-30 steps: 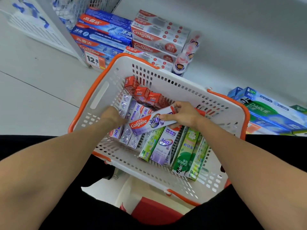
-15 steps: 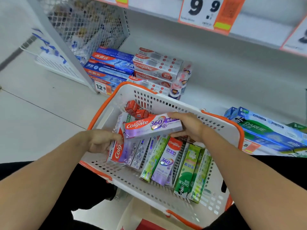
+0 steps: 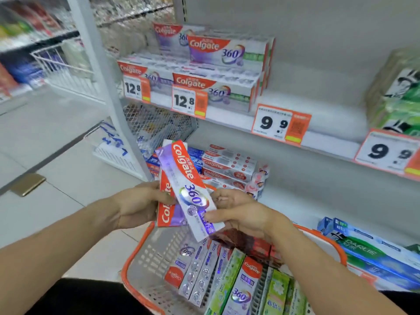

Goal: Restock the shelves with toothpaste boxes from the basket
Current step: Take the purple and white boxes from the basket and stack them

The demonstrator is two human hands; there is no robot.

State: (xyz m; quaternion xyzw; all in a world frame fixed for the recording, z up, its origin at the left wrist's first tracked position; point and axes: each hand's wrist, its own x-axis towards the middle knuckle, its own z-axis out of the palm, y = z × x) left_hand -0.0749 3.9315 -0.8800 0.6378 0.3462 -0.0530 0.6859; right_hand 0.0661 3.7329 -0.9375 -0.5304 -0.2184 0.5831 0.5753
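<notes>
Purple Colgate 360 box (image 3: 192, 194) is pinched in your right hand (image 3: 236, 212); your left hand (image 3: 138, 204) grips a second Colgate box (image 3: 165, 208) above the near basket (image 3: 134, 258).

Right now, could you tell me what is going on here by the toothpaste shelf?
A person is restocking toothpaste. The right hand grips a purple Colgate 360 box lifted above the orange-rimmed basket, while the left hand holds a second Colgate box behind it. More boxes lie in the basket. Matching Colgate 360 boxes sit on the shelf above, over the 12.8 price tags. Neither held box is shelved yet.
</notes>
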